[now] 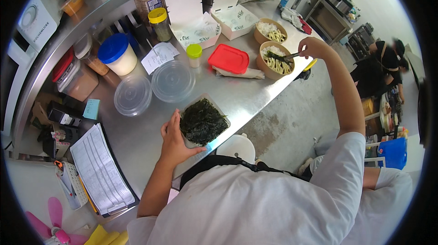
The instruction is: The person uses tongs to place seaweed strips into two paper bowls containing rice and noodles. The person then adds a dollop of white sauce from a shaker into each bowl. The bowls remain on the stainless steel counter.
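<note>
Head view: the right hand (pixel 314 46) is out over the far end of the steel desk (pixel 237 96), fingers pinched shut on a pair of tongs (pixel 292 56) whose tips carry a dark shred of seaweed right down onto the nearer bowl of noodles (pixel 276 61). The left hand (pixel 175 137) is curled around the near corner of the tub of seaweed (pixel 202 121) at the desk's front edge, steadying it. My read: this is the topping step, seaweed going onto the noodles. The next move looks to call for easing the tongs open over the bowl, and the second noodle bowl (pixel 270 31) behind it shows no seaweed yet.

Counting up: two noodle bowls, two open white takeaway boxes (pixel 190 14) (pixel 233 10), two clear round lids (pixel 173 80) (pixel 132 95), one red lid (pixel 228 58), one seaweed tub, one pair of tongs, one blue-lidded tub (pixel 117 54), two yellow-capped shakers (pixel 159 23) (pixel 194 55).
</note>
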`<state>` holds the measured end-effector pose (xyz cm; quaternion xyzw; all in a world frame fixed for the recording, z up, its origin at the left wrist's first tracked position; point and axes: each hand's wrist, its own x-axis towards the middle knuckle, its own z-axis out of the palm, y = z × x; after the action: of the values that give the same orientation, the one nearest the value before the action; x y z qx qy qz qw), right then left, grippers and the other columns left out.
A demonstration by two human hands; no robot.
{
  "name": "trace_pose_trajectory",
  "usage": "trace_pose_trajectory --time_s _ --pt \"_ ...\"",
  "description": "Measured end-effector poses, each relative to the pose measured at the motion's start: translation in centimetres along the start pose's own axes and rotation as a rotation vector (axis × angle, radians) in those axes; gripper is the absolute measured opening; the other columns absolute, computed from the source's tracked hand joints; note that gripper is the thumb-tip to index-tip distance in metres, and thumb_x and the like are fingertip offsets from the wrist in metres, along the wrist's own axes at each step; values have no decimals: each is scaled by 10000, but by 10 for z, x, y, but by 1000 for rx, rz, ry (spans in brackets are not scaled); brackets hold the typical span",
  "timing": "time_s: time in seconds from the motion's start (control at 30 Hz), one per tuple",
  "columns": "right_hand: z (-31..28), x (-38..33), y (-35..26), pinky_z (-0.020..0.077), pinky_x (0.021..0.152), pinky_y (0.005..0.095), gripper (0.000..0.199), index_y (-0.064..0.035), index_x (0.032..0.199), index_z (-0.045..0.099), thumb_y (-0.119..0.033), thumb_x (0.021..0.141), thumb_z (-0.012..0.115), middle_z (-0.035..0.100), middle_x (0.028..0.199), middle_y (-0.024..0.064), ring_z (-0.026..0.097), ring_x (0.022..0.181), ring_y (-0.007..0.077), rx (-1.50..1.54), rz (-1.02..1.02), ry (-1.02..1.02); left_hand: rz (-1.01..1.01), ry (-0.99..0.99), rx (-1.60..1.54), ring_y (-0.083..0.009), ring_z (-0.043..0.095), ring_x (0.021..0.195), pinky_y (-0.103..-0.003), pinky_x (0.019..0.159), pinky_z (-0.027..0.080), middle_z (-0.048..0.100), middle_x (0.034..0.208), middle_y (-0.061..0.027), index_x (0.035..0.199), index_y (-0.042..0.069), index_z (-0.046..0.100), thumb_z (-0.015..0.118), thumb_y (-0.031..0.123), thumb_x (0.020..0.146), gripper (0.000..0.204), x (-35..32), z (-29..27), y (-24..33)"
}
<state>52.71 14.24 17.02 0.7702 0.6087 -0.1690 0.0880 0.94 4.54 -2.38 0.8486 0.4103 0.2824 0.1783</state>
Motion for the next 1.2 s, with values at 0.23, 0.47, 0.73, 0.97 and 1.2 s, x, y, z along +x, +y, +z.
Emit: trace_pose_trajectory --time_s 0.23,0.47,0.73,0.97,1.2 --pt "-2 9 -2 494 598 295 75 -80 841 695 -125 781 692 683 657 31 655 603 123 -124 -23 66 -11 -4 -3 -338 354 1355 -484 1098 209 275 1523 -187 1488 14 57 917 495 418 1455 0 -1 0" --pt "1 12 -2 502 616 312 134 -120 878 690 -193 772 727 688 729 18 671 688 131 -168 -57 73 -19 -14 -1 -336 351 1359 -489 1100 203 269 1523 -193 1485 3 57 904 520 431 1448 0 -1 1" --pt "-1 1 9 492 635 333 194 -96 944 679 -184 779 732 700 762 68 658 697 183 -126 -69 124 -20 -2 3 -336 354 1356 -504 1096 202 277 1519 -188 1484 3 58 906 515 432 1445 0 1 1" --pt "0 -39 -48 504 710 351 243 -76 1010 670 -190 801 720 697 876 120 663 812 226 43 -195 305 -81 -68 -82 -350 320 1375 -527 1080 195 248 1515 -235 1485 41 72 897 483 490 1366 1 -6 4" --pt "78 -120 -149 511 709 389 249 -136 1032 653 -212 805 723 665 848 79 652 798 261 46 -724 214 -37 -20 -102 -351 319 1377 -527 1079 201 244 1513 -230 1486 44 73 913 451 473 1378 0 -3 3"
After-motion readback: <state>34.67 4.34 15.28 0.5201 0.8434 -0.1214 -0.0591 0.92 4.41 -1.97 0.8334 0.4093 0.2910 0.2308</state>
